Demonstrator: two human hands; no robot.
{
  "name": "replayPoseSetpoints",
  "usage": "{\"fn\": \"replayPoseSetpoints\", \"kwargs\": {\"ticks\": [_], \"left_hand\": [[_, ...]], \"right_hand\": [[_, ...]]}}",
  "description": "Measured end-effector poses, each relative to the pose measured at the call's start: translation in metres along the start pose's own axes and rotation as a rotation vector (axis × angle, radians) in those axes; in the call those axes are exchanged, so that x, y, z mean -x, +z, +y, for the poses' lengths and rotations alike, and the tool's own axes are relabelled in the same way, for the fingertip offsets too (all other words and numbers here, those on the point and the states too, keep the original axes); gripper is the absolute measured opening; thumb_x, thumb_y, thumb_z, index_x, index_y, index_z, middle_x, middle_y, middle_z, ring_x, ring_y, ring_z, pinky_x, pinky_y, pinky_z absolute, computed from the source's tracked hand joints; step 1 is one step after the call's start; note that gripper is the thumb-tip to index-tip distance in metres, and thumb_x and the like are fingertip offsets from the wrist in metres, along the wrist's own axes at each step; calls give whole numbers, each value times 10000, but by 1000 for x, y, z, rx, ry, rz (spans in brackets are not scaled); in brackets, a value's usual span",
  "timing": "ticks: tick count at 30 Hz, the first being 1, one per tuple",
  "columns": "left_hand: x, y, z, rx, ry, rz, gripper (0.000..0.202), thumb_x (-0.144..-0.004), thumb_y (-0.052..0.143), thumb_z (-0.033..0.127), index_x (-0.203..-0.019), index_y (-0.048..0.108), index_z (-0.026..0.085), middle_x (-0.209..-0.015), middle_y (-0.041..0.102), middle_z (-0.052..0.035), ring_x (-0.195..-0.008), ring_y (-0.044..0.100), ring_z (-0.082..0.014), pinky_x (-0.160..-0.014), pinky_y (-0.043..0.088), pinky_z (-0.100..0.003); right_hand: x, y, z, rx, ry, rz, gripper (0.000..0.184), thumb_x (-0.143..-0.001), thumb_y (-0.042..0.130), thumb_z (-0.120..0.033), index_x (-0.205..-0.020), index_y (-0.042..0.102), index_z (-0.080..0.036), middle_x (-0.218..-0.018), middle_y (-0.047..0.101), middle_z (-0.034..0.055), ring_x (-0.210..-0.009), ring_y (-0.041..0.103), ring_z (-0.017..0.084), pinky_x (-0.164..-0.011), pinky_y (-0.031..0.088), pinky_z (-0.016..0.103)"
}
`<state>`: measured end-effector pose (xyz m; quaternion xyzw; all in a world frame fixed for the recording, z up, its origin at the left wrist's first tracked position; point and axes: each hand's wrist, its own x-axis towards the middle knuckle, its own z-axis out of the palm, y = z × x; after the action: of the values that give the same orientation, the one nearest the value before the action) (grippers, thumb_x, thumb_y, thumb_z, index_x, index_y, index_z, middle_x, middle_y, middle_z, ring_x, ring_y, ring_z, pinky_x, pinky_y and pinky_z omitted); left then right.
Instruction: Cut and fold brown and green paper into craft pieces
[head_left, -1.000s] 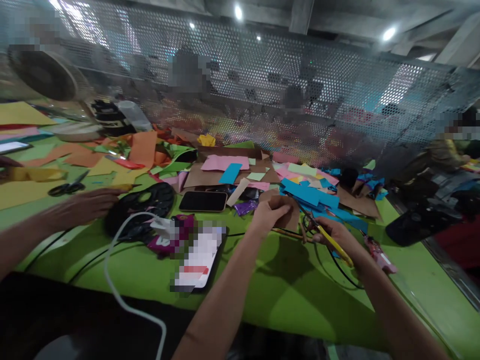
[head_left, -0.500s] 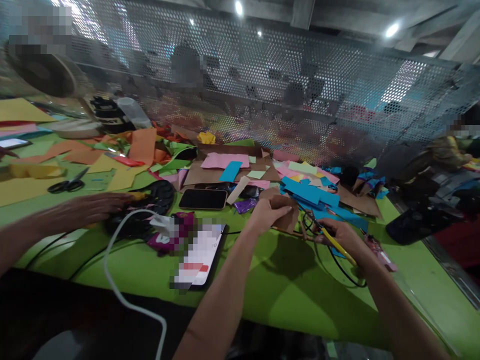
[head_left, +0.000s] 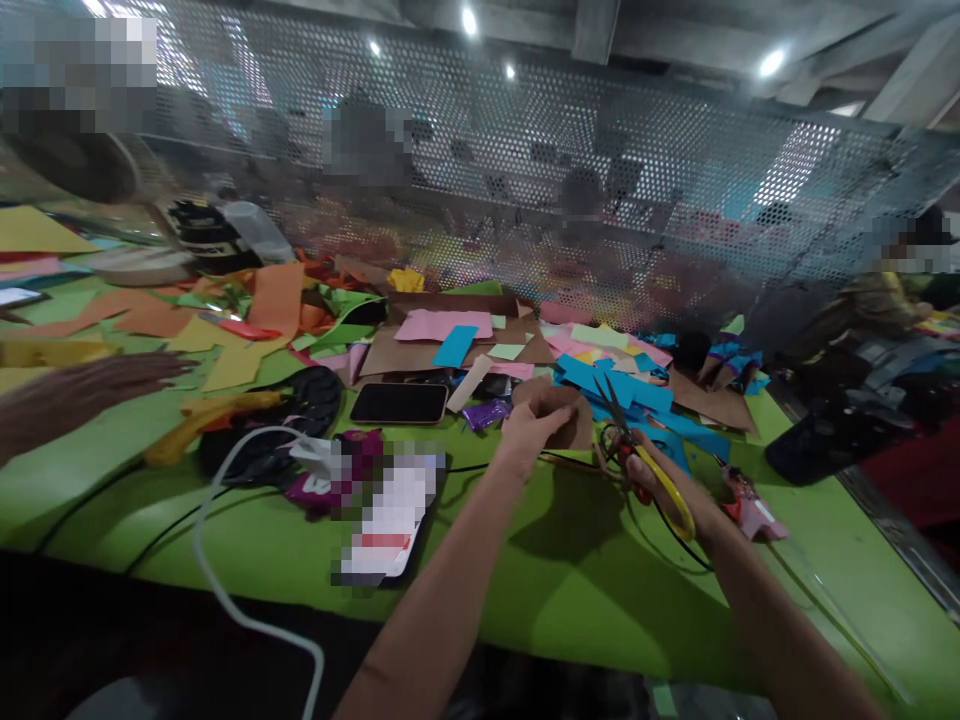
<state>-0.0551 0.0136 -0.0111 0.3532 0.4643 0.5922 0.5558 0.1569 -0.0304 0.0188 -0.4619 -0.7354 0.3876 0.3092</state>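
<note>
My left hand (head_left: 527,437) is closed on a piece of brown paper (head_left: 574,425), thumb across its near side. The paper is held up over the green table. Scissors (head_left: 613,408) with yellow handles are in my right hand (head_left: 675,490), just right of the paper. Their blades point up and away, parted slightly, and do not touch the paper. Blue paper strips (head_left: 622,385) lie behind the scissors. A small purple packet (head_left: 486,415) rests left of the brown paper, partly beside my left hand.
Another person's hand (head_left: 97,395) is over the table at left, beside a yellow glue gun (head_left: 217,415) on a black tray. Two phones, a tissue pack (head_left: 337,475) and a white cable (head_left: 225,585) lie nearby. A pink glue gun (head_left: 754,505) sits at right. A perforated metal screen stands behind.
The scissors have swung up in my right hand, their blades now apart and visible. The other person's hand has moved left off the yellow glue gun. My left hand keeps the brown paper.
</note>
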Motion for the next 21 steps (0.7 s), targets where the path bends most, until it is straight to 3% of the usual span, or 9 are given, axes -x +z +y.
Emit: {"fn": "replayPoseSetpoints", "kwargs": {"ticks": [6,14,21], "left_hand": [[7,6,4,69,-1,-31,450,-509,880,362,-892,762,156,-848,766,-75,-868,706,-248,-851,549,-371],[7,9,3,117,2,-124,485,-518,879,391,-922,751,156,-929,765,-81,-890,704,-236,-868,543,-375],[7,9,1,79,-10,-128,465,-543,870,396,-928,754,161,-924,763,-74,-887,701,-233,-867,543,-373]], "right_hand": [[-4,14,3,-49,42,-9,459,-866,505,-621,-1056,547,-205,-669,466,-33,-551,435,122,-489,387,234],[-7,13,6,-3,6,-65,476,-874,487,-630,-1065,528,-195,-737,534,-9,-532,427,108,-483,365,232],[-6,13,8,18,12,-51,439,-870,514,-608,-1044,532,-206,-697,506,-16,-539,420,112,-469,351,224]]}}
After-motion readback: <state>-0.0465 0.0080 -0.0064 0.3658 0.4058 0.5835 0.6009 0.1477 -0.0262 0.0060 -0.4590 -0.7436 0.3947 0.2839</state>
